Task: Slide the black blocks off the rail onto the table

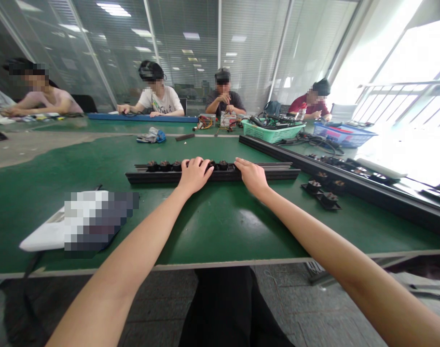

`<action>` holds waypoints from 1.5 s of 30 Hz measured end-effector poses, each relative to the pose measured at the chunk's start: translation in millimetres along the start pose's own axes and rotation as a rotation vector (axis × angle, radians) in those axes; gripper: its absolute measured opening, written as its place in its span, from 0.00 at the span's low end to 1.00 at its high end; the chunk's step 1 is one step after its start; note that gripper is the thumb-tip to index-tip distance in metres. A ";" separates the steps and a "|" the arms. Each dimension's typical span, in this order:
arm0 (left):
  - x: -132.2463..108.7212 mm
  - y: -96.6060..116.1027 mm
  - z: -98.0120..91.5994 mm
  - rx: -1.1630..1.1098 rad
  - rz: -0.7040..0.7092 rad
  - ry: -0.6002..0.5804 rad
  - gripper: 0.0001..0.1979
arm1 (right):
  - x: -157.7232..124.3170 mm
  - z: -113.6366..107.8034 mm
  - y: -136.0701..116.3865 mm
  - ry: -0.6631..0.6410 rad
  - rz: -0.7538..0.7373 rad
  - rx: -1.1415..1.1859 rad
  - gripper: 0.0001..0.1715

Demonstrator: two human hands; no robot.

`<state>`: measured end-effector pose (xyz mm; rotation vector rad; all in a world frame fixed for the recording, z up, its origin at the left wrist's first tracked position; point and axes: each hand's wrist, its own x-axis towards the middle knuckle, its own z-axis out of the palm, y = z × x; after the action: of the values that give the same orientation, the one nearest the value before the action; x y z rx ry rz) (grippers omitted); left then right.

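Observation:
A long black rail (pixel 151 177) lies crosswise on the green table, with a row of round black socket modules (pixel 164 166) seated in its channel. My left hand (pixel 196 174) is closed over the middle of the row, fingers curled onto the modules and thumb at the front side. Some modules are hidden under it. Farther right, my right hand (pixel 252 174) grips the rail near the end of the row, its fingers pressed together beside a module (pixel 223 165). What lies beneath those fingertips is hidden.
A longer black rail (pixel 350 185) runs diagonally at right, near loose socket modules (pixel 328 198). A white item (pixel 49 233) lies at left. Behind are gloves (pixel 153 136), a green basket (pixel 272 132) of cables and a blue basket (pixel 345 136). Several people sit across the table.

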<state>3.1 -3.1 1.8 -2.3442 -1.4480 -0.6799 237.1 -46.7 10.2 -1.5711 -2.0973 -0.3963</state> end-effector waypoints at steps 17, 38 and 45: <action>-0.3 1.0 -1.9 -0.004 -0.003 -0.006 0.23 | -1.3 -0.7 3.0 0.004 0.008 -0.010 0.29; -0.7 0.9 -2.6 -0.004 0.000 -0.006 0.23 | -2.6 -7.1 2.4 -0.010 0.028 -0.010 0.29; -0.6 0.9 -2.4 -0.004 -0.001 -0.005 0.22 | -2.6 -6.2 2.3 -0.004 0.027 -0.025 0.29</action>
<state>3.0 -5.1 3.4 -2.3506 -1.4509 -0.6780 241.2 -51.3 13.9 -1.6139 -2.0793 -0.4116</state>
